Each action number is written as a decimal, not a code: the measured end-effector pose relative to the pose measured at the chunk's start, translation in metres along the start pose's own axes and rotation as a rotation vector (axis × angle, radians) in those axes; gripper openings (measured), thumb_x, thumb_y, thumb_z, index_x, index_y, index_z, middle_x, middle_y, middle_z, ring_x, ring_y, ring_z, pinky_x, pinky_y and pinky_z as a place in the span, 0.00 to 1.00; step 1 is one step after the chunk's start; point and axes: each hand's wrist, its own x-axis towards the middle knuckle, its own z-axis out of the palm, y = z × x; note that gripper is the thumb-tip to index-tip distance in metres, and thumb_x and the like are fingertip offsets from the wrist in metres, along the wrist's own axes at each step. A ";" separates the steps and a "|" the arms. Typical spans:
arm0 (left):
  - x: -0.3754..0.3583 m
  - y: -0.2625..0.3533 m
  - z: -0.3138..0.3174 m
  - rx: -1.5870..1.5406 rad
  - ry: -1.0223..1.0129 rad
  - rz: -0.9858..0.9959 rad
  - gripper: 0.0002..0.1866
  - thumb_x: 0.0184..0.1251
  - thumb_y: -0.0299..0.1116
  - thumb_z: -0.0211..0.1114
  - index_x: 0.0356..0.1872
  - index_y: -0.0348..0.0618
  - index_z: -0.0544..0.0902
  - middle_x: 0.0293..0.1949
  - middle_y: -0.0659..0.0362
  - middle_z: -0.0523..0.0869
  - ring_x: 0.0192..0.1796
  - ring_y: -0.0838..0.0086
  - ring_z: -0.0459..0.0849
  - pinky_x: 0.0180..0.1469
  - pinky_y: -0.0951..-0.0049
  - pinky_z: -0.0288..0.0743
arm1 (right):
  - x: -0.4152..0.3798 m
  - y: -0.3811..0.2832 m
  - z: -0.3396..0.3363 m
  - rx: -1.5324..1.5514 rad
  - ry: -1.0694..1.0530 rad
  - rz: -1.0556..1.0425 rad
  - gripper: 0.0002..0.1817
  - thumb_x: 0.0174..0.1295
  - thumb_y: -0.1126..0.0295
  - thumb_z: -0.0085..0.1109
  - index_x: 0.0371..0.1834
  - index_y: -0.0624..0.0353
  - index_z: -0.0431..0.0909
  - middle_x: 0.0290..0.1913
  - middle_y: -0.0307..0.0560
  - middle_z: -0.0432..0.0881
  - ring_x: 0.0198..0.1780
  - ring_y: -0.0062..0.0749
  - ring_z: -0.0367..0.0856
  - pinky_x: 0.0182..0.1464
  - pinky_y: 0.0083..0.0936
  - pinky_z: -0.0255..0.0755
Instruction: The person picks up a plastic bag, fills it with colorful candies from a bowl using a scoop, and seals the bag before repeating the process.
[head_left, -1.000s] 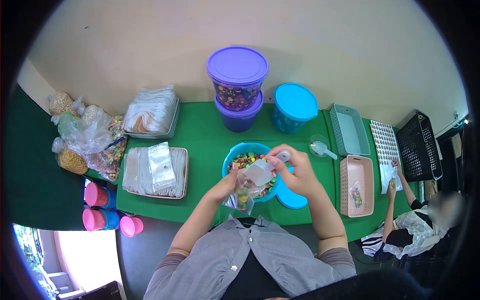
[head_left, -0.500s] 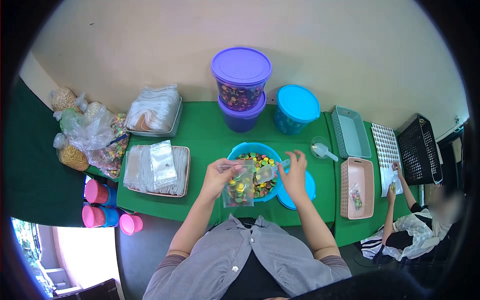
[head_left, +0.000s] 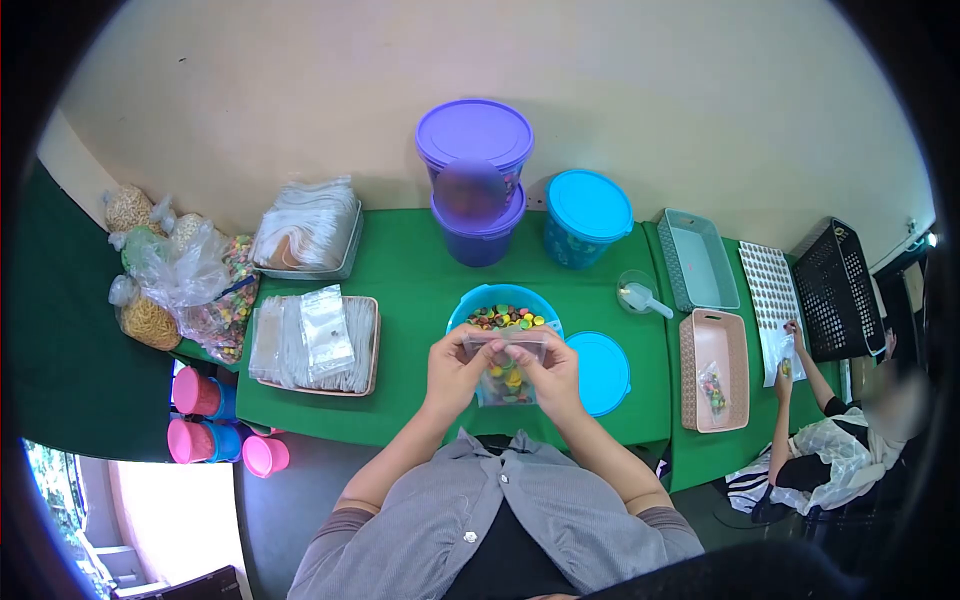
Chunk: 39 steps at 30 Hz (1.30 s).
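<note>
My left hand [head_left: 457, 366] and my right hand [head_left: 553, 374] pinch the top of a clear plastic bag [head_left: 508, 393] between thumbs and fingers. Colourful round candies show through the bag's side. Just behind the bag stands a blue tub [head_left: 478, 298] of the same candies [head_left: 508, 318], its near part hidden by my hands. A bit of the scoop's handle [head_left: 554, 326] shows at the tub's right rim. To the right of my right hand lies a round blue lid [head_left: 600, 373].
Left, a basket [head_left: 376, 345] and a tray [head_left: 352, 240] hold stacked bags. Purple tubs [head_left: 476, 240] and a blue-lidded tub [head_left: 588, 215] stand behind. A scoop in a cup [head_left: 640, 295], a pink basket [head_left: 716, 330] and a co-worker's hand [head_left: 783, 388] are at right.
My right hand has let go of the scoop, leaving it in the tub, and has moved left onto the bag. My left hand has brought the bag slightly right, in front of the tub.
</note>
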 end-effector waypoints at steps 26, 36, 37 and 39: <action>0.002 -0.028 -0.094 0.252 0.136 -0.008 0.20 0.77 0.43 0.52 0.48 0.35 0.83 0.44 0.53 0.87 0.45 0.71 0.85 0.53 0.69 0.77 | -0.003 0.013 -0.194 -0.178 0.708 0.027 0.14 0.70 0.64 0.53 0.42 0.63 0.83 0.26 0.34 0.77 0.23 0.15 0.67 0.26 0.16 0.60; -0.047 -0.091 -0.244 1.358 0.452 -0.034 0.22 0.54 0.25 0.66 0.53 0.38 0.75 0.53 0.45 0.75 0.59 0.50 0.72 0.62 0.57 0.66 | -0.104 0.072 -0.441 -0.252 1.606 -0.055 0.17 0.59 0.88 0.45 0.53 0.77 0.73 0.47 0.59 0.80 0.36 0.39 0.84 0.30 0.21 0.83; -0.047 -0.090 -0.240 1.405 0.462 -0.037 0.23 0.55 0.26 0.67 0.54 0.38 0.75 0.54 0.44 0.75 0.60 0.49 0.72 0.62 0.56 0.65 | -0.105 0.068 -0.431 -0.253 1.603 -0.051 0.17 0.59 0.88 0.45 0.53 0.77 0.73 0.47 0.59 0.80 0.36 0.39 0.84 0.30 0.21 0.83; -0.048 -0.090 -0.228 1.453 0.483 -0.051 0.24 0.55 0.27 0.68 0.54 0.39 0.75 0.55 0.44 0.74 0.61 0.49 0.71 0.63 0.56 0.65 | -0.109 0.057 -0.412 -1.003 1.728 0.536 0.22 0.56 0.74 0.58 0.55 0.71 0.72 0.52 0.60 0.75 0.46 0.49 0.78 0.42 0.37 0.77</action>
